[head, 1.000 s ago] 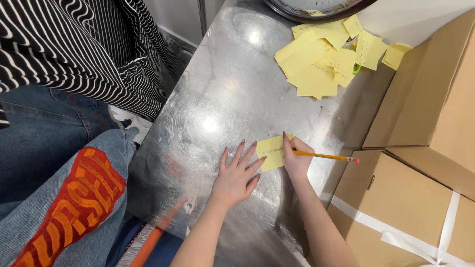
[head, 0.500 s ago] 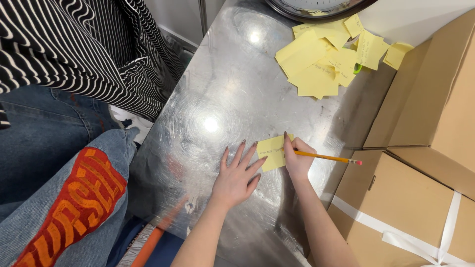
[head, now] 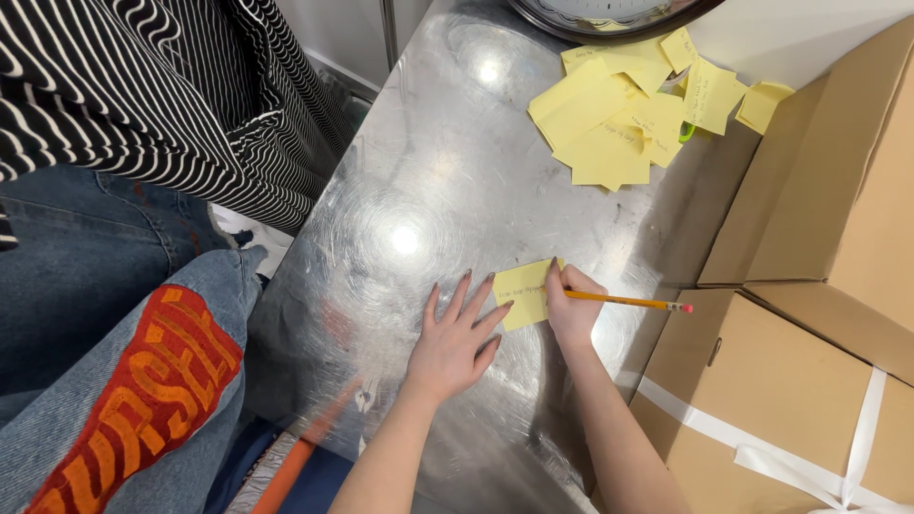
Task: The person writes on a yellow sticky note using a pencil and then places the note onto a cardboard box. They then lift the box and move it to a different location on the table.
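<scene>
A small yellow paper note (head: 522,291) lies flat on the shiny metal table (head: 419,181). My left hand (head: 455,339) rests palm down beside it, fingers spread, with the fingertips on the note's left edge. My right hand (head: 572,306) grips a yellow pencil (head: 628,302) with a pink eraser, its tip on the note's right side. A line of handwriting shows on the note.
A heap of several yellow notes (head: 633,112) lies at the table's far end, below a dark round rim (head: 609,17). Cardboard boxes (head: 819,314) with white tape crowd the right side. A person in a striped top (head: 162,105) and blue jeans (head: 105,381) stands at the left.
</scene>
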